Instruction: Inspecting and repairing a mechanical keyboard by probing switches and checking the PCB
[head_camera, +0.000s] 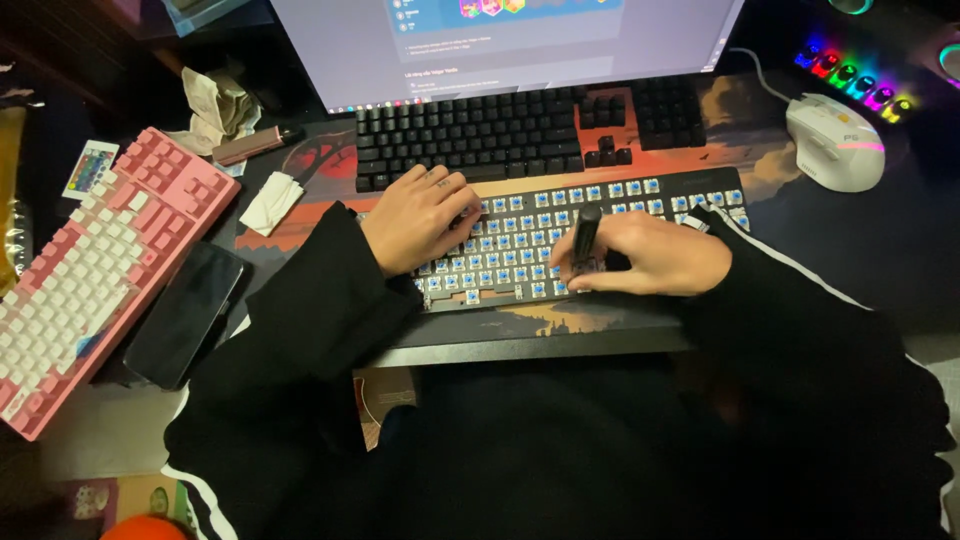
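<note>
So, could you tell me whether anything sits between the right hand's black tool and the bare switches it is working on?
Nothing visible does: the right hand holds the black tool tip-down directly on the keyboard's blue switches; the left hand rests off to the side.

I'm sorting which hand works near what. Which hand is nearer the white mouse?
Right. The right hand grips a black tool over the bare-switch keyboard, below-left of the white mouse. The left hand rests on that keyboard's far end.
</note>
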